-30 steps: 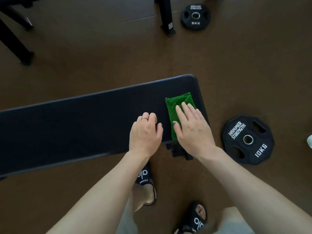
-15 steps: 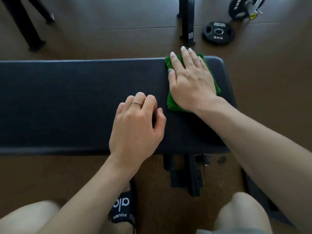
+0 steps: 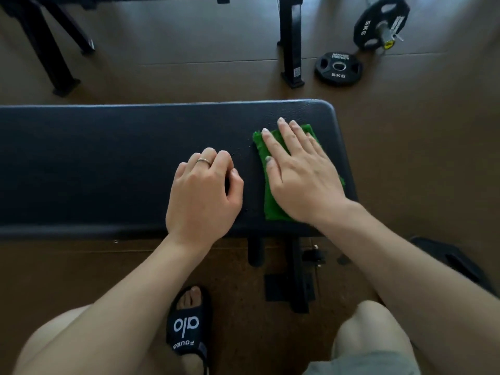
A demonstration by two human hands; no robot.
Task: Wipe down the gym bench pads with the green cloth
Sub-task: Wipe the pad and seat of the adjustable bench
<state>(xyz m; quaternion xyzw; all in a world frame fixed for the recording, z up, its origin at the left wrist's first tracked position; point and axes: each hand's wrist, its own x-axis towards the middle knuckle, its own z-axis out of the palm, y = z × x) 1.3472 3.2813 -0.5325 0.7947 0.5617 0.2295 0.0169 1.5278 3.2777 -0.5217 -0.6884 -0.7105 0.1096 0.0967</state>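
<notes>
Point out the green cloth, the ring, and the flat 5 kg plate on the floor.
green cloth (image 3: 271, 209), head view, its bare near corner.
ring (image 3: 203, 161), head view, the band on a left-hand finger.
5 kg plate (image 3: 338, 68), head view, the hub beside its centre hole.

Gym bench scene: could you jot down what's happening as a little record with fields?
Surface: black bench pad
Cloth: green cloth, flat near the pad's right end
Right hand: fingers straight, pressing the cloth
Left hand: fingers curled, resting on the pad beside the cloth, holding nothing
Floor: 5KG plate lying flat beyond the bench
Footwear: black slide sandal
</notes>
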